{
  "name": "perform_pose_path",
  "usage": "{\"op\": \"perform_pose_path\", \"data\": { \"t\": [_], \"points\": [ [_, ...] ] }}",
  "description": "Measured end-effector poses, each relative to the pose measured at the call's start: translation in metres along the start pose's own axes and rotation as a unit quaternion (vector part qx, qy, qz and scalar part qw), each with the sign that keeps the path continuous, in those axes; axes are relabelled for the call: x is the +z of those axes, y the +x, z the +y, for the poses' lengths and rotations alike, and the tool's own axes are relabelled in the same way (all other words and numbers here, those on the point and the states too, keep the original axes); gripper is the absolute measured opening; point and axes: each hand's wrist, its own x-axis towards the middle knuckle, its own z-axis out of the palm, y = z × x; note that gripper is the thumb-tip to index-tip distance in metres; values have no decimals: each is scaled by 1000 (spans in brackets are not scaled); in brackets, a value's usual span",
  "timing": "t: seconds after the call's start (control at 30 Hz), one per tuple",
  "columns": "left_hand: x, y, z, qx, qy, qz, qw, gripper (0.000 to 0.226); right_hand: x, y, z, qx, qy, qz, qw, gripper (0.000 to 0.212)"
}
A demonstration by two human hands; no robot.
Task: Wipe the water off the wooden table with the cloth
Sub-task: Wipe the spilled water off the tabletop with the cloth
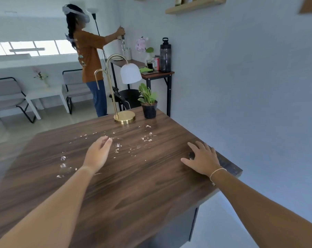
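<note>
both my hands are out over the dark brown wood-grain desk (137,185). my left hand (98,154) hovers near the middle, its grip spread loosely with the fingers straight and close together, holding nothing. my right hand (201,158) lies flat near the desk's right edge, its grip splayed wide, palm down over a small dark object (191,155) i can't make out; a thin pale string bracelet (217,171) circles that wrist. the clear water droplets (146,138) are scattered across the far half of the desk, from the left side towards the far right corner, several just beside my left fingertips. at the far edge stand a gold lamp with a white shade (124,97) and a small green plant in a black pot (149,102), side by side. no cloth lies on this desk.
</note>
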Motion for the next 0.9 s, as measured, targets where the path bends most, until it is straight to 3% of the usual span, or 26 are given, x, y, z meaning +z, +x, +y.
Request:
{"op": "perform_pose_path", "data": {
  "t": [0.2,0.3,0.5,0.67,0.9],
  "points": [
    [-13,-32,-21,43,171,-9,984,44,11,-6,19,21,-28,5,999,63],
    [-11,-51,-26,86,203,3,975,41,12,2,23,38,-44,38,998,56],
    [-2,-89,-45,31,259,45,964,55,12,26,20,-16,-16,57,998,49],
    [-3,-92,-44,-3,285,60,957,66,6,54,-7,-66,128,22,989,51],
    [-22,-92,-44,-49,274,90,956,49,-2,77,-102,-137,315,-33,939,49]
  ]
}}
